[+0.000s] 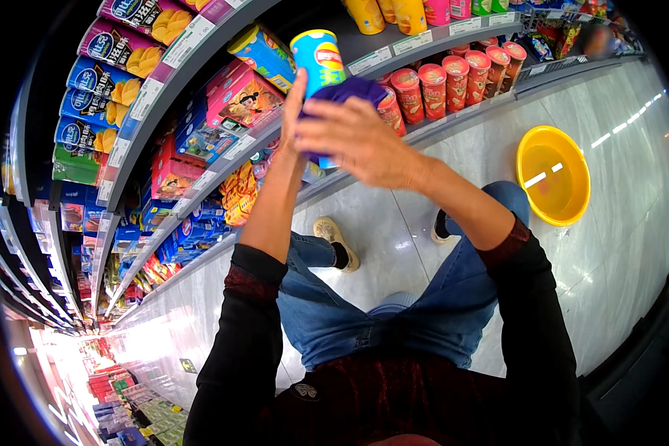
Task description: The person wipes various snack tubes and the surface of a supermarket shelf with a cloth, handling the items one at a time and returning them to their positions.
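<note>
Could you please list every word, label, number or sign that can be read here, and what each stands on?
Wording is left uncopied; print shows on these:
Blue canister against the purple cloth: label lettering, partly legible.
Blue snack packs, upper left: large white lettering, legible.
White shelf tags: mostly too small.
Red canisters: lettering, blurred.

The far upper shelf (374, 50) carries yellow canisters (409, 16); the far lower shelf (470, 111), red lidded canisters (456, 80); the left shelf (153, 74), stacked potato-chip packages (113, 46). A yellow basin (548, 143) stands on the tiled floor (617, 167), right.
</note>
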{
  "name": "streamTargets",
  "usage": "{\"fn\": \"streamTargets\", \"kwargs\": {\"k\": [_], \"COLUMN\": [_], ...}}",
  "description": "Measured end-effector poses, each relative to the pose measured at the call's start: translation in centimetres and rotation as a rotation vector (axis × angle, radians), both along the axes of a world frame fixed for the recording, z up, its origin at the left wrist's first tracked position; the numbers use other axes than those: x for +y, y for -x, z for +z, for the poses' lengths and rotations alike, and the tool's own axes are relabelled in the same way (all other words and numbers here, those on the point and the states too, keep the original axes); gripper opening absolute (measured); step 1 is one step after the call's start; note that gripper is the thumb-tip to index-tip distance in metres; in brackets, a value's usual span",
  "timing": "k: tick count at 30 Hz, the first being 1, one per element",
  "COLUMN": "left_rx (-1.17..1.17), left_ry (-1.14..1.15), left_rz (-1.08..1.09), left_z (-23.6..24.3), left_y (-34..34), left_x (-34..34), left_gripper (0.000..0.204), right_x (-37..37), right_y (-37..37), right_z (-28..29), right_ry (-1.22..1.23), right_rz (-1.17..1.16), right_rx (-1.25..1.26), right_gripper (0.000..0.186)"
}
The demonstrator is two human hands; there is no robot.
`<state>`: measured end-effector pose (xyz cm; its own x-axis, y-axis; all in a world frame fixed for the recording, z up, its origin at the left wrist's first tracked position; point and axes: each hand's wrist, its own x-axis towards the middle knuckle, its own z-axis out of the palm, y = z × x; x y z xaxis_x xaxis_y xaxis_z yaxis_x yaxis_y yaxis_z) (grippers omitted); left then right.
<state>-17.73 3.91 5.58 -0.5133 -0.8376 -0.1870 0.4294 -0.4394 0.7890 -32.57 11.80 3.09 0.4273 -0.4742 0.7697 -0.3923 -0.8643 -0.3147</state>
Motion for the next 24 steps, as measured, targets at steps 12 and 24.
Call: {"fn": "streamTargets", "kwargs": {"k": [12,24], "left_rx": [-0.265,-0.061], "left_ry": [-0.013,-0.014], "left_rz": [0.018,0.183], "left_z": [-2.4,-2.6], "left_y": [2.6,-0.8], "left_x": [3.8,3.9], "left_gripper": [0.052,0.059], "right_x": [-3.9,-2.0], "right_y": [3.2,0.1], "right_z": [-0.8,-1.2], "right_ry": [0.031,0.008], "right_rz": [-0.457,-0.233], "right_rx": [-0.219,-0.159], "right_gripper": [0.042,0.04]}}
